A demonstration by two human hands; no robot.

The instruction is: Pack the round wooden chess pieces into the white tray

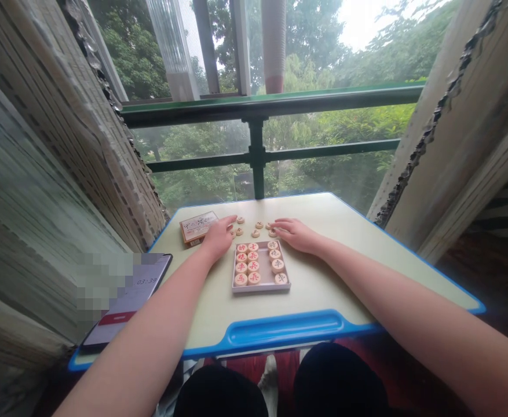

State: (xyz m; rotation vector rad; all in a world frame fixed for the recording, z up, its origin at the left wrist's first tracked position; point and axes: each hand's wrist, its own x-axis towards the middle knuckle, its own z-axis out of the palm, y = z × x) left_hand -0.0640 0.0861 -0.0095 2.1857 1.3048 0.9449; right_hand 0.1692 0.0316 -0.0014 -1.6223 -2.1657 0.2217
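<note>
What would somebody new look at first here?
Probably the open tray of round pieces with red or dark characters, near the middle of the blue-edged table. Beyond it, the left hand and right hand flank loose pieces. Behind, trees show past a green railing.

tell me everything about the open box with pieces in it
The shallow, pale rectangular box, apparently card or plastic, lies flat and open on the blue-edged table. Eight round, wood-like pieces with red characters fill two columns at its left; four dark-marked pieces line its right, leaving a bare strip between.
</note>
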